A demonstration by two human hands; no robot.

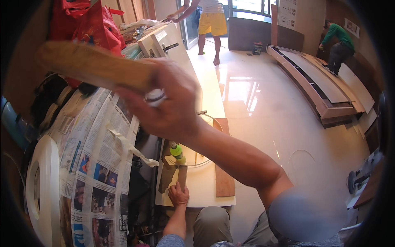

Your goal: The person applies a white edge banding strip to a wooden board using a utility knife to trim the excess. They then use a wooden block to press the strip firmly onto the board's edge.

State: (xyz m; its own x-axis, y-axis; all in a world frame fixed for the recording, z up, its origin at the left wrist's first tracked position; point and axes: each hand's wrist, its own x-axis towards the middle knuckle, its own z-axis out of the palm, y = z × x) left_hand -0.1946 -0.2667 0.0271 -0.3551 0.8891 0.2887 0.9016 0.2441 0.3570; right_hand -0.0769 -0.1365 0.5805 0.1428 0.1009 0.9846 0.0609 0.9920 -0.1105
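My right hand (168,101) is raised close to the camera, wearing a ring, its fingers closed around a piece of wood (96,66) blurred by motion. Lower down, my left hand (179,194) grips the near end of a small brown wooden piece (180,177). A narrow pale yellow strip (174,177) shows beside its fingers; what it is, I cannot tell. Just beyond stands a lime-green bottle (177,151). These lie on a pale board (201,197), with a longer brown board (225,181) along its right side.
At left are a newspaper-covered surface (98,164), a white rounded frame (43,181) and red bags (92,24). A person in yellow shorts (212,24) stands far ahead. Another in green (340,37) bends over stacked panels (317,82) at right. Glossy floor (255,140) lies between.
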